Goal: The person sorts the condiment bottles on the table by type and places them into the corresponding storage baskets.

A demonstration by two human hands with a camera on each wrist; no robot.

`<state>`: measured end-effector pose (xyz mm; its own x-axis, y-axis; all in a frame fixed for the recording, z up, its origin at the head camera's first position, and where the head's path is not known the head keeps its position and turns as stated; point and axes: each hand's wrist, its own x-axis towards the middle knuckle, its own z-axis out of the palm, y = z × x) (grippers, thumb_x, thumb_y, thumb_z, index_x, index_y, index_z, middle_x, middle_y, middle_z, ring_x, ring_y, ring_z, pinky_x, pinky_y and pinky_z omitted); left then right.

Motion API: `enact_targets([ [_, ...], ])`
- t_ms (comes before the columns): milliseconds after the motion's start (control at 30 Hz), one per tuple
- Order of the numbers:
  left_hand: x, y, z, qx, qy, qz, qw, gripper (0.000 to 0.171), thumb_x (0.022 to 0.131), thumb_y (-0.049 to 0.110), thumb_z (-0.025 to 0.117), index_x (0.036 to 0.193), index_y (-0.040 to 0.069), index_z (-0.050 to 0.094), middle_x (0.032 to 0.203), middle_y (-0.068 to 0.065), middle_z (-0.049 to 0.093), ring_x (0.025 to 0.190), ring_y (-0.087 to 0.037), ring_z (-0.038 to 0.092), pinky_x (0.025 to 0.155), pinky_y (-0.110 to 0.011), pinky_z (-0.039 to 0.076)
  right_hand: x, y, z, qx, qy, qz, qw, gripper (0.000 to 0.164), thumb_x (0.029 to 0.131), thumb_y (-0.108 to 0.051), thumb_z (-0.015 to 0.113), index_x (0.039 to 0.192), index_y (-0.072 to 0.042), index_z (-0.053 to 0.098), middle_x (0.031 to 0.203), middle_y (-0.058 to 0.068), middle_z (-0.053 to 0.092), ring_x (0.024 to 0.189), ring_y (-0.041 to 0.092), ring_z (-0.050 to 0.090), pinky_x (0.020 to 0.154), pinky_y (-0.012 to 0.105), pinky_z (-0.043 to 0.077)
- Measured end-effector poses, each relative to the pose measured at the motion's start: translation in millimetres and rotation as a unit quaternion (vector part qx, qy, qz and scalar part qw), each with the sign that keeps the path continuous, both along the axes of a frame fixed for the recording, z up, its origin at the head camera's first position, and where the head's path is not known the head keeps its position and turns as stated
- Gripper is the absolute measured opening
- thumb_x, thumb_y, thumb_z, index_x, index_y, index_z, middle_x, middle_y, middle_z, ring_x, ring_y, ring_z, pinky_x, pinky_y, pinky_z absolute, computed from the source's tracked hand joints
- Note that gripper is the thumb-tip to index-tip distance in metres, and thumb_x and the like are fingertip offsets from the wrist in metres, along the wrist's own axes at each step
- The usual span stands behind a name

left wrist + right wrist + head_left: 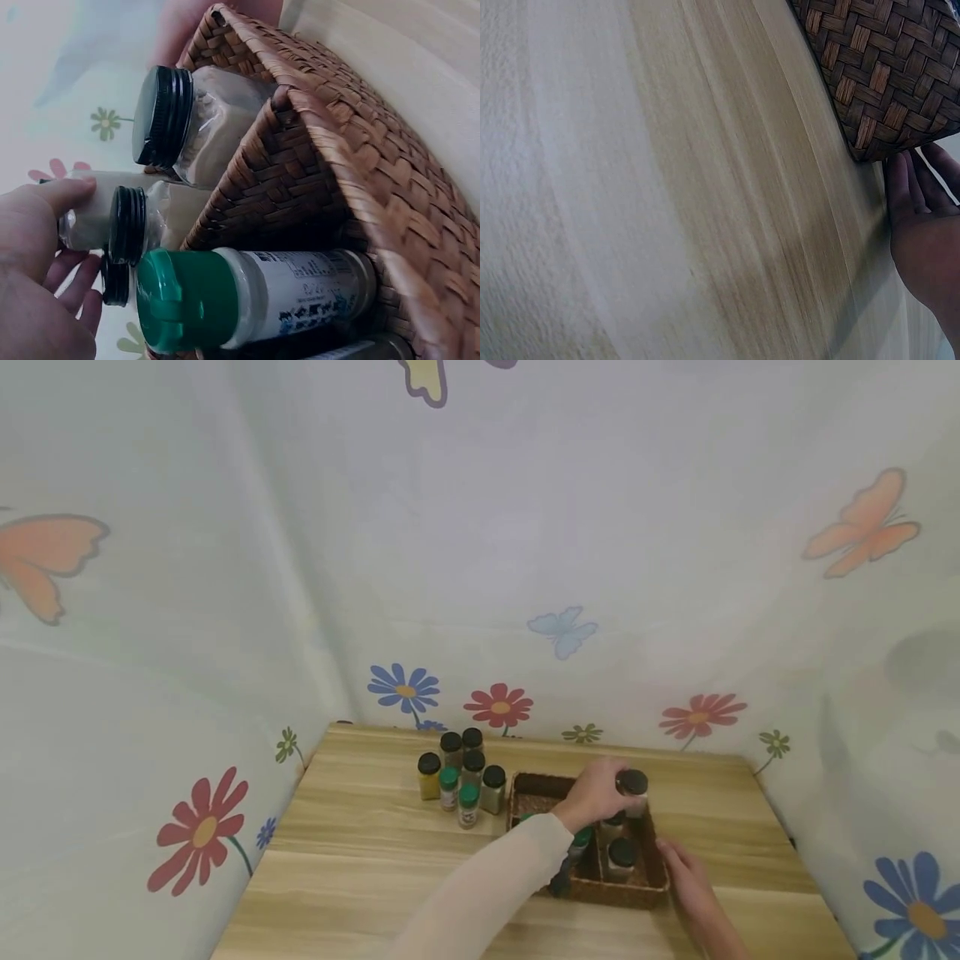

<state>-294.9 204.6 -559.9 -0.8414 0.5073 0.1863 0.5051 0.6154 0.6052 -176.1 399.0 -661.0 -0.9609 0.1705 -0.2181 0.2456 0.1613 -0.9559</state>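
My left hand [596,789] grips a clear jar with a black lid [633,783] over the far right of a divided woven basket [611,895]. In the left wrist view the thumb and fingers are around this jar [84,217], whose contents look pale. Beside it in the basket stand other black-lidded jars [217,124] and, past a divider, a green-capped spice bottle [300,292]. My right hand [686,881] touches the basket's right outer wall, its fingers extended along it; the right wrist view shows the fingers at the woven wall [892,75].
Left of the basket, several spice jars stand in a group, among them a yellow-filled jar [429,783] and a green-capped bottle [468,810]. The wooden table [337,852] ends against a curtain [480,568] printed with flowers and butterflies.
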Motion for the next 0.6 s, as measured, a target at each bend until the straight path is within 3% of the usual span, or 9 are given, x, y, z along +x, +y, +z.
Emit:
enact_targets([
  [167, -3.2, 4.3, -2.0, -0.006, -0.005, 0.021, 0.9998, 0.059, 0.09, 0.044, 0.086, 0.14, 0.017, 0.069, 0.128, 0.004, 0.069, 0.108, -0.007, 0.067, 0.086, -0.019, 0.054, 0.4, -1.4, -1.1, 0.009, 0.005, -0.004, 1.0, 0.08, 0.112, -0.051, 0.047, 0.157, 0.015, 0.034, 0.165, 0.034, 0.029, 0.157, 0.046, 0.02, 0.128, 0.059, 0.013],
  [433, -10.0, 12.3, -19.0, -0.024, 0.015, 0.059, 0.9978, 0.049, 0.082, 0.046, 0.092, 0.122, 0.021, 0.078, 0.111, 0.008, 0.072, 0.099, -0.007, 0.066, 0.083, -0.022, 0.054, -4.3, 1.4, -2.3, 0.028, -0.015, -0.005, 0.999, 0.075, 0.114, -0.047, 0.046, 0.158, 0.013, 0.033, 0.167, 0.033, 0.026, 0.158, 0.047, 0.017, 0.128, 0.06, 0.013],
  [600, -11.2, 17.8, -25.3, -0.028, 0.019, 0.085, 0.9958, 0.048, 0.08, 0.049, 0.093, 0.117, 0.023, 0.079, 0.106, 0.01, 0.072, 0.097, -0.009, 0.067, 0.084, -0.025, 0.054, -1.9, 0.9, -1.7, 0.034, -0.003, -0.006, 0.999, 0.077, 0.113, -0.049, 0.047, 0.157, 0.013, 0.034, 0.166, 0.034, 0.028, 0.157, 0.047, 0.018, 0.128, 0.06, 0.013],
])
